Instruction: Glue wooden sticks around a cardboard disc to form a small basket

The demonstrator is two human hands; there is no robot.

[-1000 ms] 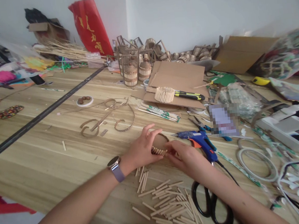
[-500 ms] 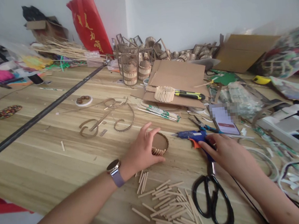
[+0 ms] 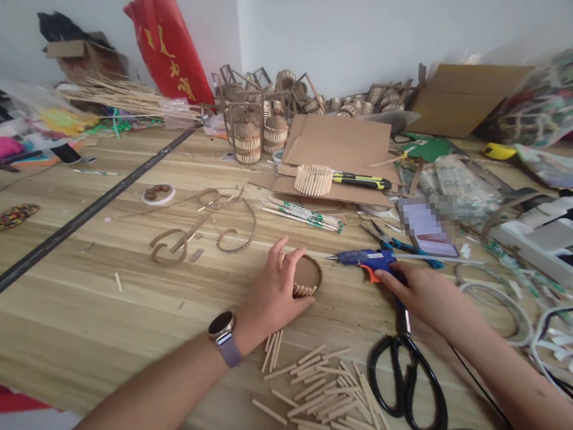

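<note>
One glue gun [image 3: 371, 260] lies right of the round base [image 3: 306, 270], its barrel running crosswise, nozzle towards the base. The nearer right hand [image 3: 428, 293] grasps its handle; the left hand [image 3: 275, 289] curls around the base on the table [image 3: 164, 312]. Counted: one gun, one base, one pair of scissors [image 3: 403, 345]; sticks [image 3: 327, 399] overlap too much to count.

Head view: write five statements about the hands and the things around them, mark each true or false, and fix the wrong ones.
1. The left hand curls around a small round base. True.
2. The short sticks lie left of the scissors. True.
3. The right hand grips the scissors. False: it is on the glue gun.
4. The watch is on the right wrist. False: it is on the left.
5. A cutter lies on the cardboard. True.
</note>
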